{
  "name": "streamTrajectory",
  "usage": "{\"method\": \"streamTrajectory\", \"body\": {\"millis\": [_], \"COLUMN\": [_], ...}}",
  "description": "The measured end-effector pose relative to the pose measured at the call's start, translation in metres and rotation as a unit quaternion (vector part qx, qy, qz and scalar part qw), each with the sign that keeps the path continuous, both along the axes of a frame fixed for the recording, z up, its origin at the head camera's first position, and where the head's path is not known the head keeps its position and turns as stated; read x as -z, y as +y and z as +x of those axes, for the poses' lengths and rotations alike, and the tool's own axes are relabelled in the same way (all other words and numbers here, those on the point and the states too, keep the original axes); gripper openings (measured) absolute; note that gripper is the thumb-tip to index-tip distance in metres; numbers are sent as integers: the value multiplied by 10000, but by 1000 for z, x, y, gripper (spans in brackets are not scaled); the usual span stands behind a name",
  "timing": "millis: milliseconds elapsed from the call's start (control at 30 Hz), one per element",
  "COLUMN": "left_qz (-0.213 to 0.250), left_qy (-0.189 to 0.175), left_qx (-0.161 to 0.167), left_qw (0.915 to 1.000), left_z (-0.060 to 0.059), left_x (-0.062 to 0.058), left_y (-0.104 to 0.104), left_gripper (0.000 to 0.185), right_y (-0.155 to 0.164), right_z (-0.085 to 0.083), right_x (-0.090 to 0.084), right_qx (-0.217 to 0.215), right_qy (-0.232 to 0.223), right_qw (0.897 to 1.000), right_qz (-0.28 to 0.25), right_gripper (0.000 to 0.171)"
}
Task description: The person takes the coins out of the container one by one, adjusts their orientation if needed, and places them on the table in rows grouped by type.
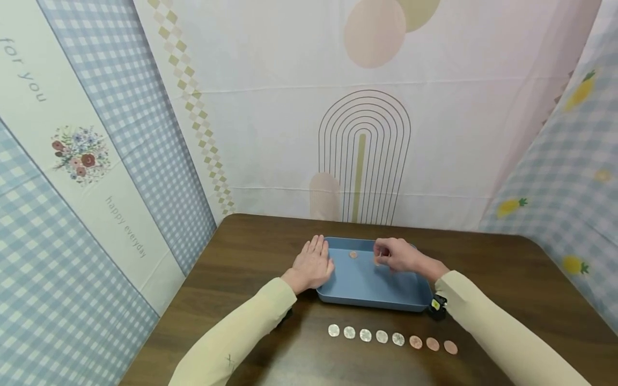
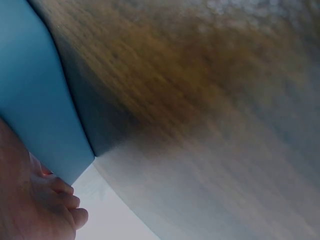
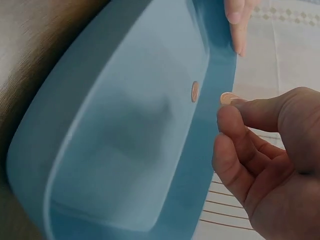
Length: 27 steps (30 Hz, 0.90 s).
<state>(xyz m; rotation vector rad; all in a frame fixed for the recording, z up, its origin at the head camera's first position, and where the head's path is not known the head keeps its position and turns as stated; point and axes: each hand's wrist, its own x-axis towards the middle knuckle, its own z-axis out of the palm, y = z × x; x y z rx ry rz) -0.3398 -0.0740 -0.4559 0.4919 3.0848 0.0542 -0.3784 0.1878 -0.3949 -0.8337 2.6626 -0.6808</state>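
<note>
A blue tray point(image 1: 372, 292) lies on the dark wooden table point(image 1: 502, 279). One copper coin point(image 1: 353, 254) lies on its floor, seen too in the right wrist view as the coin point(image 3: 194, 92). My right hand point(image 1: 393, 255) hovers over the tray and pinches another copper coin point(image 3: 227, 98) between thumb and fingertips point(image 3: 232, 117). My left hand point(image 1: 314, 262) rests flat, fingers straight, against the tray's left rim point(image 2: 35, 110); its fingers point(image 3: 237, 20) show at the top of the right wrist view.
A row of several coins point(image 1: 391, 339), silver on the left and copper on the right, lies on the table in front of the tray. Patterned cloth walls point(image 1: 289, 107) close in the table on three sides.
</note>
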Motion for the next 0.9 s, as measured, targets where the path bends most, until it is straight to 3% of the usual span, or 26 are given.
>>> {"method": "streamTrajectory", "body": {"millis": [333, 900], "left_qz": [-2, 66], "left_qy": [-18, -9], "left_qx": [-120, -73], "left_qw": [9999, 10000], "left_z": [-6, -6], "left_x": [1, 1], "left_y": [5, 6], "left_gripper": [63, 63], "right_y": [21, 60], "right_z": [13, 35], "right_x": [-10, -18], "right_qx": [-390, -192], "right_qy": [70, 172], "right_qw": [9991, 9994], "right_qz": [-148, -244], "right_gripper": [6, 7]}}
